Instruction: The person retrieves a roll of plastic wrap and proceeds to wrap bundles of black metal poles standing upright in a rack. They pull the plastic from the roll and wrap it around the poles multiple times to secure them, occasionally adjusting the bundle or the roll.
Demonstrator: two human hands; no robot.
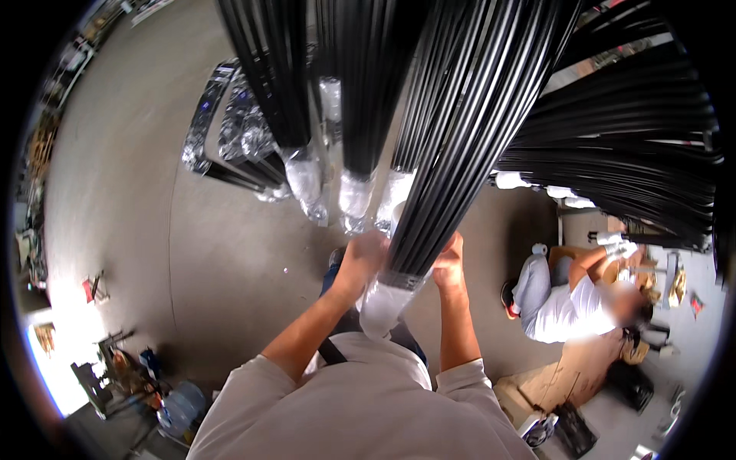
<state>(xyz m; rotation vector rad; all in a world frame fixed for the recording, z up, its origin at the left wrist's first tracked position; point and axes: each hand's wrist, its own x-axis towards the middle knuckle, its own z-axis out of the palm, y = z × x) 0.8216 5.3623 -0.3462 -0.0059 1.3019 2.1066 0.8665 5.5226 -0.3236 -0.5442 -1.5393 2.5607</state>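
Note:
In front of me a tall bundle of long black rods (448, 172) leans up and to the right. Its near end is capped in white and clear plastic wrap (383, 305). My left hand (364, 264) is against the bundle's left side, its fingers blurred and partly hidden behind the rods. On the opposite side my right hand (448, 262) is closed, fingers curled by the rods' edge; what they grip is hidden. A pale, round-edged piece (396, 218) shows just behind the bundle, above my left hand.
Other black rod bundles (368, 115) with plastic-wrapped ends stand just beyond. Wrapped packs (245, 123) lie on the floor at far left. Many black rods (613, 153) are stacked at right. A co-worker (571, 307) sits at right near cardboard (579, 368). A water jug (182, 406) is at lower left.

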